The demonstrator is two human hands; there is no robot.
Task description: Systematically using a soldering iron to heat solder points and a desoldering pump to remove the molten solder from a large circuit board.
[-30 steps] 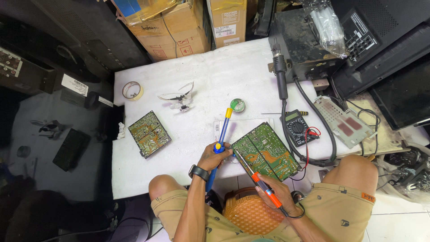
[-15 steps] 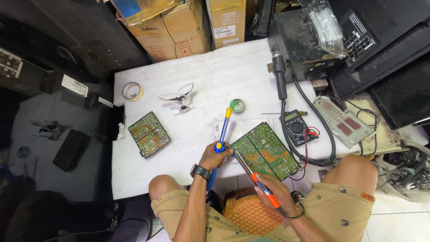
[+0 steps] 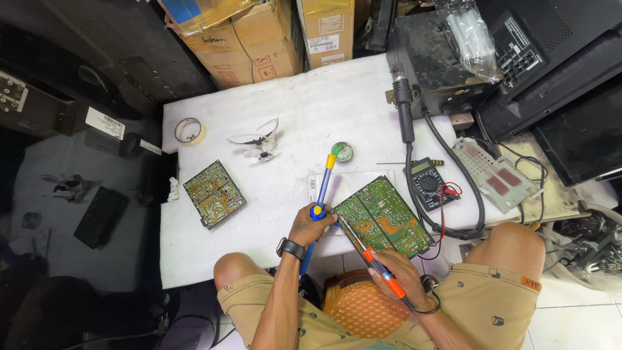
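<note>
A green circuit board lies solder side up at the table's near edge. My left hand grips a blue and yellow desoldering pump, its lower end at the board's left corner. My right hand holds an orange-handled soldering iron whose tip touches the board near that same corner. A black watch is on my left wrist.
A second circuit board lies to the left on the white table. Tape roll, clear glasses, a small green tin, a multimeter and a hot-air handle sit around. Cardboard boxes stand behind.
Both hands stay at the board's left corner; the pump and the iron have shifted only slightly.
</note>
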